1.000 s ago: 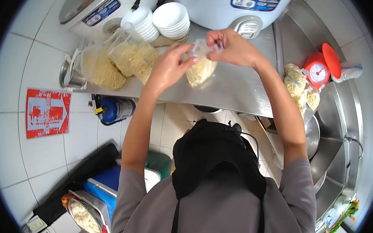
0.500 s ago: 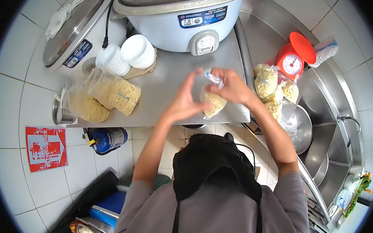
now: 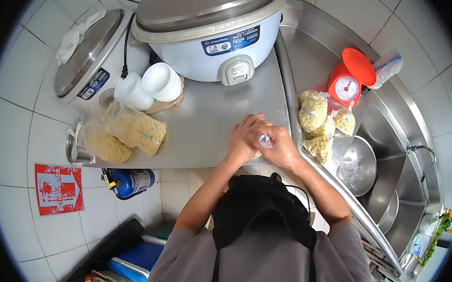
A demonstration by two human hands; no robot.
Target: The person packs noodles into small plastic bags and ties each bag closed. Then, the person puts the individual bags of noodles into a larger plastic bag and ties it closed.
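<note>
In front of the big cooker [image 3: 207,31], the right hand [image 3: 279,148] clasps the bag [image 3: 265,141] — its clear top poking out. The left hand [image 3: 243,142] meets the right (whether gripping too, I cannot tell).

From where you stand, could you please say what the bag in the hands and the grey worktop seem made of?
Small clear bag: probably thin, glossy plastic; its translucent, crinkled neck glints. Flat grey worktop: likely stainless steel with a satin finish, given its soft, metallic sheen.
</note>
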